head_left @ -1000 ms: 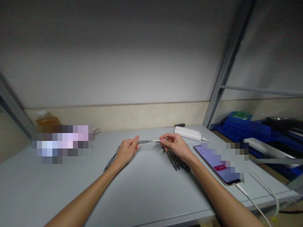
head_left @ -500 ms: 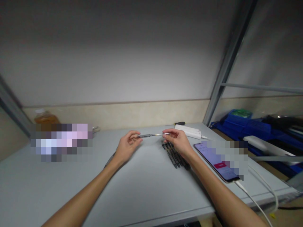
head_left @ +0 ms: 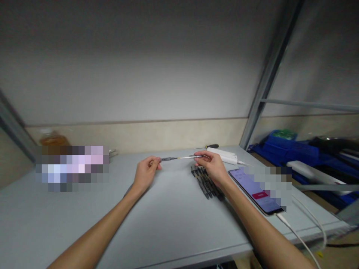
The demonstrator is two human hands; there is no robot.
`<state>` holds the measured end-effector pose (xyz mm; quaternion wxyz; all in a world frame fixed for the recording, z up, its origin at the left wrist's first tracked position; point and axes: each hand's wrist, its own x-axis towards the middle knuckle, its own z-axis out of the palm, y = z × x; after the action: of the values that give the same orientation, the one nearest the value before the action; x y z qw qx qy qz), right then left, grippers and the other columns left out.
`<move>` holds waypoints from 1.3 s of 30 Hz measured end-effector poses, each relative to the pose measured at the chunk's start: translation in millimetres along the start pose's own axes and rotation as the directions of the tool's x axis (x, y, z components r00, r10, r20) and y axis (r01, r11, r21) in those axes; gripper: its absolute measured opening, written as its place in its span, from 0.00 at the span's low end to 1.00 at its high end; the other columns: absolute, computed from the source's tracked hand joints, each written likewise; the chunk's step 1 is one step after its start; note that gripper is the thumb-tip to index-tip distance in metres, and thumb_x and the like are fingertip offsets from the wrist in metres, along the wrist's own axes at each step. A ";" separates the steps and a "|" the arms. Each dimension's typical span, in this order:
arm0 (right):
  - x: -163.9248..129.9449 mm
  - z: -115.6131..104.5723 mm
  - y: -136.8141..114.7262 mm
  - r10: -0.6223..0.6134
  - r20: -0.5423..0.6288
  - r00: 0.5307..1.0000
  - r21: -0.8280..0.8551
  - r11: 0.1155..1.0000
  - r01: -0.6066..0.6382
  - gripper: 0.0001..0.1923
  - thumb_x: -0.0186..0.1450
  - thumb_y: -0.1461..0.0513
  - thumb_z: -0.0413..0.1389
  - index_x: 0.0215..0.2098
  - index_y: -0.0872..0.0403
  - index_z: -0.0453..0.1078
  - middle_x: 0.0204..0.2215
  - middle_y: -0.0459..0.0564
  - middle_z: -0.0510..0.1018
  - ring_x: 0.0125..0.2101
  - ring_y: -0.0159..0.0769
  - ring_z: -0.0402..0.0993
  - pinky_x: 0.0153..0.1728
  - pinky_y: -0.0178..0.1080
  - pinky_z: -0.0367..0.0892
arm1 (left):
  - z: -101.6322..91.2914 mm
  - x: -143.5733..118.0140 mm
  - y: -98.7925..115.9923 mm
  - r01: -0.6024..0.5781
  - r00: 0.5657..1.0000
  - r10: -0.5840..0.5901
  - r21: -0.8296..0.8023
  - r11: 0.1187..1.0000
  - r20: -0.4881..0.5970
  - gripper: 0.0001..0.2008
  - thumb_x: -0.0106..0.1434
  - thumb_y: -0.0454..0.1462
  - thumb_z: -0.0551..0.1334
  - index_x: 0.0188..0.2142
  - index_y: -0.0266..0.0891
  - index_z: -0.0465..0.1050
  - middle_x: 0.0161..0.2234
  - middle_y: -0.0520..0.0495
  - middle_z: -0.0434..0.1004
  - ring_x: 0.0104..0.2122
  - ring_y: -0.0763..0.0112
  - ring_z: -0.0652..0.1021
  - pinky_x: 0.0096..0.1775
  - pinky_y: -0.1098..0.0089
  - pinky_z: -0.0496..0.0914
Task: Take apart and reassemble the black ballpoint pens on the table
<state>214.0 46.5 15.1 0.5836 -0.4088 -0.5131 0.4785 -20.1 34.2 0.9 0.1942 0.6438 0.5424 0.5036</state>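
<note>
Between my hands, above the desk, a dark grey pen barrel [head_left: 167, 159] is in line with a thin pale pen refill [head_left: 185, 157]. Closed fingers of my left hand [head_left: 147, 172] pinch the barrel's left end. My right hand [head_left: 211, 166] grips the refill's right end between thumb and fingers; part of it is hidden there. Below that hand several dark pens [head_left: 203, 185] lie side by side on the desk, partly covered by my wrist. Another dark slim item [head_left: 128, 190] lies half hidden under my left wrist.
On the grey desk [head_left: 168, 224] a phone [head_left: 252, 190] with a white cable lies at right. Behind my right hand are a white power strip-like block [head_left: 224, 156] and a screwdriver [head_left: 212, 146]. A bottle [head_left: 54, 140] stands at back left beside a blurred-out area. Metal posts frame the desk.
My left hand has shifted slightly left, its fingers now closed more tightly around the barrel. More of the barrel and refill shows between the hands. My right hand has barely moved.
</note>
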 end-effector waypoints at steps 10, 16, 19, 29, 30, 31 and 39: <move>3.1 -3.3 -0.9 -0.039 -0.089 0.995 0.024 0.999 0.041 0.15 0.43 0.60 0.65 0.29 0.57 0.73 0.18 0.44 0.73 0.21 0.31 0.70 0.30 0.37 0.67 | -4.3 3.6 -4.3 0.022 0.998 -0.024 -0.028 0.999 -0.052 0.19 0.58 0.49 0.53 0.22 0.37 0.69 0.20 0.50 0.72 0.23 0.71 0.71 0.28 0.73 0.63; 0.1 -1.5 -3.7 -0.022 -0.061 0.998 -0.028 0.999 0.020 0.16 0.43 0.59 0.65 0.29 0.57 0.73 0.20 0.46 0.74 0.22 0.32 0.71 0.29 0.37 0.67 | -3.9 2.5 -3.0 0.018 0.999 -0.020 -0.047 0.999 -0.045 0.19 0.58 0.49 0.54 0.22 0.38 0.69 0.20 0.50 0.72 0.24 0.70 0.71 0.29 0.73 0.63; 0.3 -1.0 -3.7 -0.028 -0.065 0.997 -0.046 0.999 0.025 0.17 0.42 0.58 0.66 0.30 0.58 0.73 0.20 0.47 0.75 0.22 0.34 0.71 0.28 0.38 0.67 | -4.0 2.6 -2.5 0.019 0.999 -0.021 -0.044 0.999 -0.049 0.19 0.58 0.49 0.54 0.22 0.38 0.70 0.19 0.50 0.72 0.24 0.69 0.71 0.29 0.72 0.64; -1.5 0.5 -4.2 -0.028 -0.065 0.997 -0.061 0.998 0.024 0.15 0.43 0.59 0.65 0.29 0.57 0.72 0.22 0.47 0.76 0.22 0.33 0.71 0.30 0.38 0.67 | -2.2 1.5 -4.6 0.001 1.000 -0.001 -0.039 0.999 -0.017 0.19 0.59 0.48 0.54 0.20 0.37 0.69 0.20 0.50 0.72 0.25 0.70 0.72 0.29 0.73 0.63; -1.6 0.3 -3.6 -0.029 -0.056 0.998 -0.064 0.998 0.026 0.15 0.43 0.60 0.65 0.28 0.57 0.72 0.22 0.47 0.76 0.22 0.33 0.71 0.30 0.38 0.67 | -1.8 1.2 -4.4 0.002 1.000 -0.002 -0.039 0.999 -0.008 0.19 0.59 0.48 0.54 0.20 0.37 0.69 0.20 0.50 0.72 0.24 0.70 0.71 0.29 0.73 0.63; -1.5 0.2 -2.8 -0.033 -0.044 0.998 -0.068 0.997 0.030 0.14 0.43 0.60 0.64 0.28 0.57 0.72 0.23 0.48 0.76 0.22 0.33 0.72 0.30 0.38 0.67 | -1.2 0.7 -3.9 0.004 1.000 -0.004 -0.039 0.999 0.003 0.19 0.59 0.48 0.54 0.20 0.37 0.69 0.19 0.50 0.72 0.24 0.71 0.71 0.29 0.73 0.62; -3.7 4.0 4.6 -0.071 0.077 0.994 -0.145 0.986 0.081 0.11 0.47 0.60 0.63 0.29 0.57 0.73 0.28 0.50 0.76 0.25 0.34 0.73 0.30 0.38 0.70 | 5.1 -3.5 0.1 0.024 0.993 -0.018 -0.056 0.998 0.114 0.20 0.59 0.50 0.54 0.20 0.38 0.69 0.21 0.50 0.72 0.26 0.69 0.71 0.31 0.72 0.63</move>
<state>209.4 43.7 10.4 0.5507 -0.4135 -0.5831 0.4310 -15.4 32.5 -2.6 0.2485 0.6599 0.5226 0.4793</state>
